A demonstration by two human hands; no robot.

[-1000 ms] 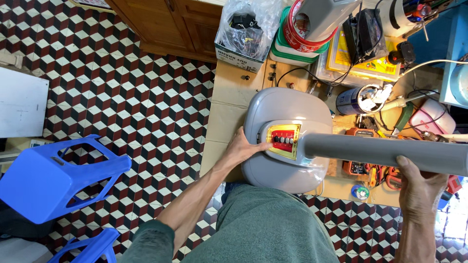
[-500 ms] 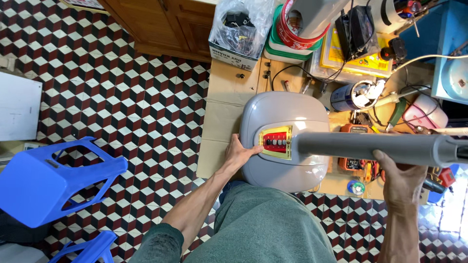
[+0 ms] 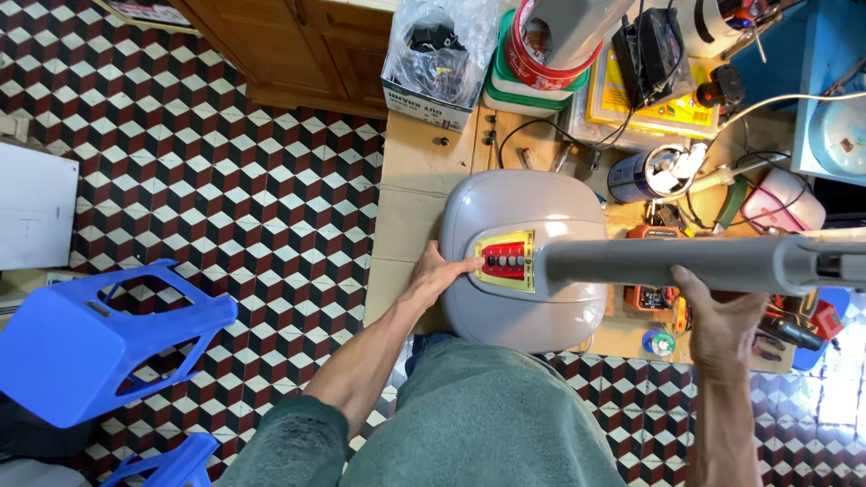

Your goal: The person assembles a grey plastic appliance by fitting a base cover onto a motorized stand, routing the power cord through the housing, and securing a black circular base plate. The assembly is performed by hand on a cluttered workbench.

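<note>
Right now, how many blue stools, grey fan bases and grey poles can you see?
Blue stools: 2
Grey fan base under the left hand: 1
Grey pole in the right hand: 1
Total: 4

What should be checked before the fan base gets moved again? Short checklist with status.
1. Left hand flat on the grey fan base, fingertip at the red button panel: ok.
2. Right hand wrapped around the grey pole: ok.
3. Pole seated firmly in the base: cannot tell.
4. Bench free around the base: not ok, cables and the metal can crowd it.
5. Floor beside the person free: not ok, blue stool lies tipped.
</note>
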